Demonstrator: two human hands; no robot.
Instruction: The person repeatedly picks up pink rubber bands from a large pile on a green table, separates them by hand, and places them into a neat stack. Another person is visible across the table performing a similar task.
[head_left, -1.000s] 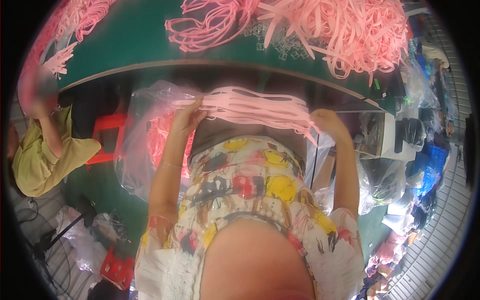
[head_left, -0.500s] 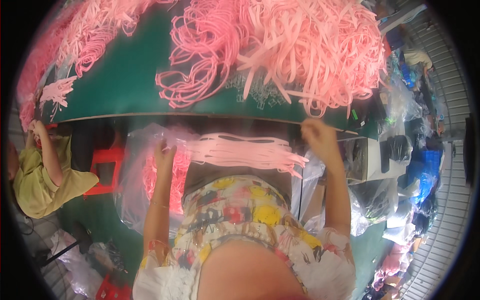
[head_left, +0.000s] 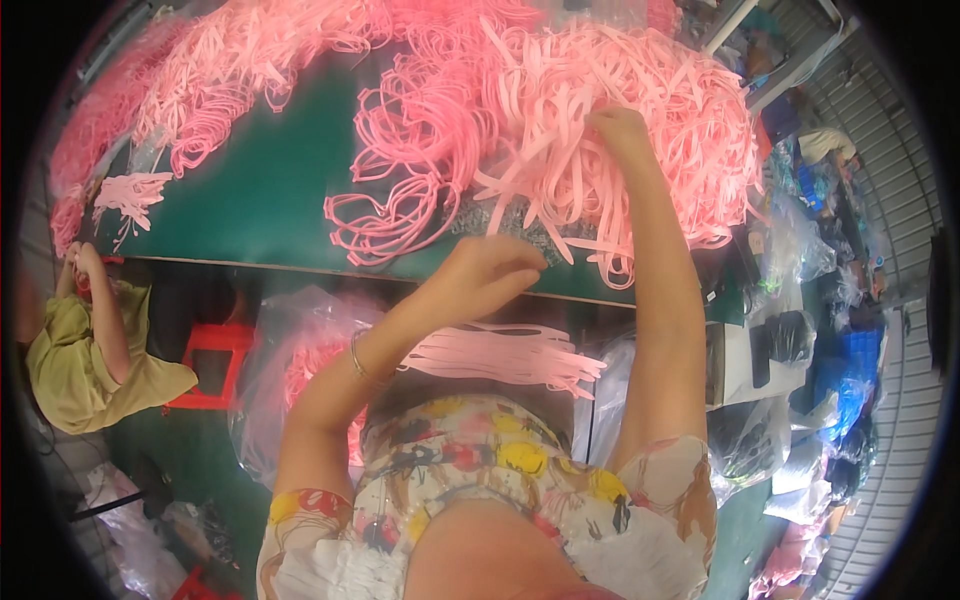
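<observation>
My right hand (head_left: 617,132) reaches over the large heap of pale pink flat straps (head_left: 690,120), its fingers bent and closed on a strap there. At the table's front edge hangs my left hand (head_left: 488,275), palm down, thumb and fingers a little apart, with nothing seen between them. It is nearest to a small pile of clear plastic pieces (head_left: 495,217), which it partly overlaps in view. Across my lap lies a bundle of pale pink straps (head_left: 500,355), lined up side by side; neither hand touches it.
Darker pink looped cords (head_left: 410,150) lie left of the heap on the green table (head_left: 260,190). More pink strands (head_left: 220,70) cover its far left. A clear bag (head_left: 270,370) of pink cords stands below. At left sits a co-worker (head_left: 100,350) beside a red stool (head_left: 215,350).
Both hands have left the lap bundle's ends. My right hand moved up onto the strap heap; my left moved right and up toward the clear pieces. The view has shifted slightly.
</observation>
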